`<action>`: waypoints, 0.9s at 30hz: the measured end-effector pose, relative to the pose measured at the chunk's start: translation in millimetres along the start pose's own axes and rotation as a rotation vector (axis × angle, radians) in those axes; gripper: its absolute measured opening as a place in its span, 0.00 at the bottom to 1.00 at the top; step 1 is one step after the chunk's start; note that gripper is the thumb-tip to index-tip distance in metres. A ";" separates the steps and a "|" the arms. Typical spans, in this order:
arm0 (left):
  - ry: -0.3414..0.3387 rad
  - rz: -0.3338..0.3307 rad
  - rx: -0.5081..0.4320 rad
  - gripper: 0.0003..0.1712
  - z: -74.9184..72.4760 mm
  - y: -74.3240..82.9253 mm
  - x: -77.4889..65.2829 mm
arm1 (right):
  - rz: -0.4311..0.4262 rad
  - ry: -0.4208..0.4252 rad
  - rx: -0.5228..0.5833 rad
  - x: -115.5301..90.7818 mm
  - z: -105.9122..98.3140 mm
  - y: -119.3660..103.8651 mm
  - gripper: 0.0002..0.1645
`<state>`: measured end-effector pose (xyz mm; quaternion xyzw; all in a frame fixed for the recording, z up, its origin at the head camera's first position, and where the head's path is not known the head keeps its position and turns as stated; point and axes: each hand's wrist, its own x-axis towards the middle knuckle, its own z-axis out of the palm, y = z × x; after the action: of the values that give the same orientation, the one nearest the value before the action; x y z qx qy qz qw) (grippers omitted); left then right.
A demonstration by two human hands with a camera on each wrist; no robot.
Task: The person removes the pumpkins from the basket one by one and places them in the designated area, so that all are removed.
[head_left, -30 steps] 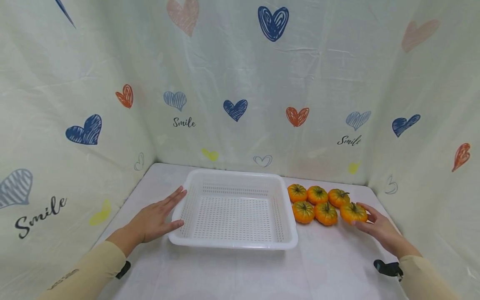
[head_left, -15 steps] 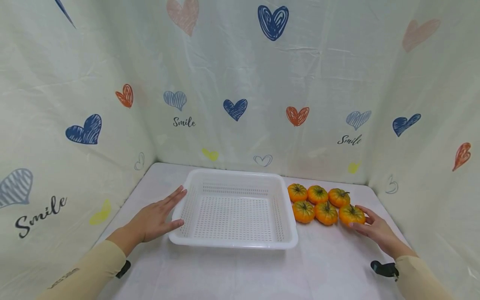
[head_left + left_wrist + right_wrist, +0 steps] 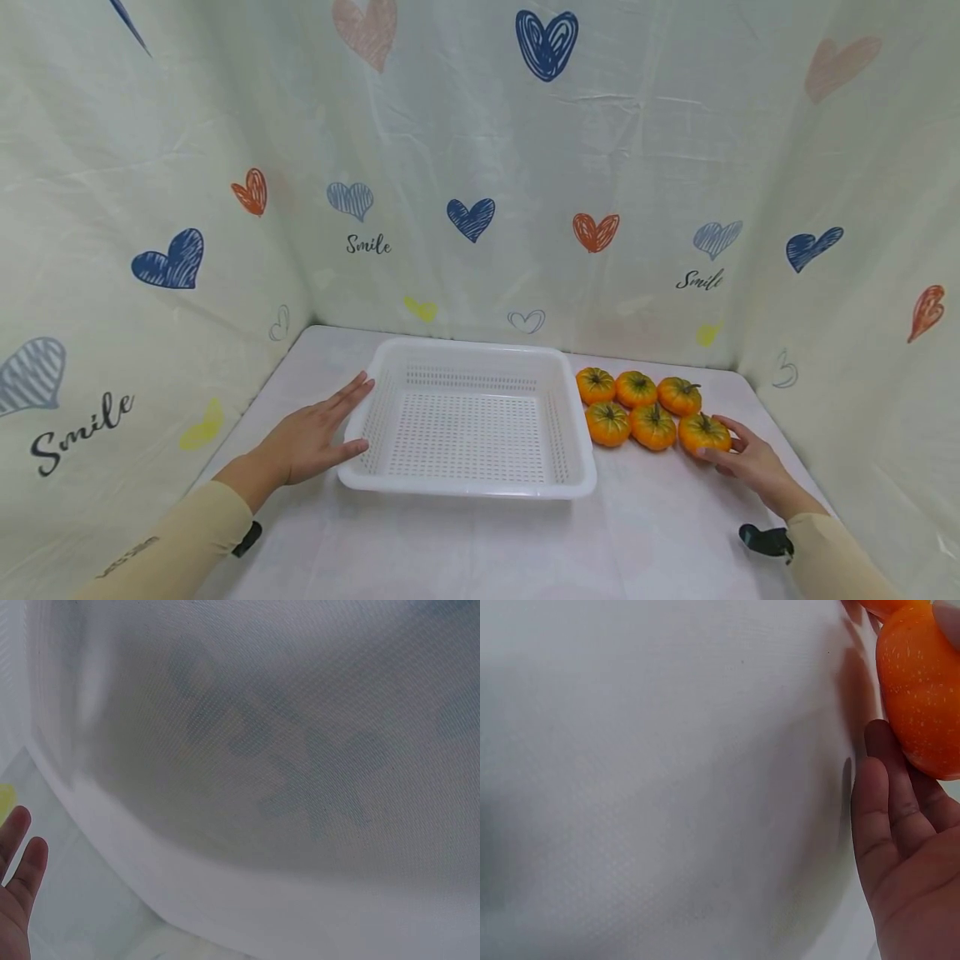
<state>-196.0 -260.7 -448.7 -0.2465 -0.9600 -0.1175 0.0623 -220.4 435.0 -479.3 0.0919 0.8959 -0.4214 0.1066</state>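
A white perforated plastic basket point(image 3: 468, 492) stands on the table in the head view, with nothing inside. My left hand point(image 3: 307, 437) lies at its left rim, fingers straight and spread; in the left wrist view only part of that hand point(image 3: 19, 889) shows. To the basket's right are several small orange-and-green pumpkins point(image 3: 608, 423) in two rows. At the front right of the group, my right hand point(image 3: 757, 471) holds one pumpkin point(image 3: 703, 433) between thumb and fingers. In the right wrist view, fingers curve under that orange pumpkin point(image 3: 922, 694), with the thumb partly showing at the edge.
A white cloth covers the table point(image 3: 480, 550). Pale curtains point(image 3: 517, 275) printed with hearts and "Smile" enclose it at the back and both sides. The right curtain comes close to the right hand.
My right hand has shifted slightly left with its pumpkin, closing the gap to the neighbouring pumpkins. The left hand and basket have stayed in place.
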 end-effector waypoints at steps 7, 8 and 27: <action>-0.005 -0.010 0.000 0.50 1.2 -0.2 -0.5 | 0.002 -0.001 -0.014 1.9 2.9 3.5 0.66; -0.005 -0.010 0.001 0.50 1.3 -0.2 -0.4 | 0.003 0.001 -0.015 2.3 3.0 3.9 0.66; -0.002 -0.006 0.007 0.50 -0.1 0.8 -1.2 | 0.006 0.014 -0.074 6.3 5.5 4.1 0.67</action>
<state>-194.6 -260.6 -448.6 -0.2436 -0.9611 -0.1143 0.0617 -224.7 433.8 -487.5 0.0934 0.9113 -0.3870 0.1048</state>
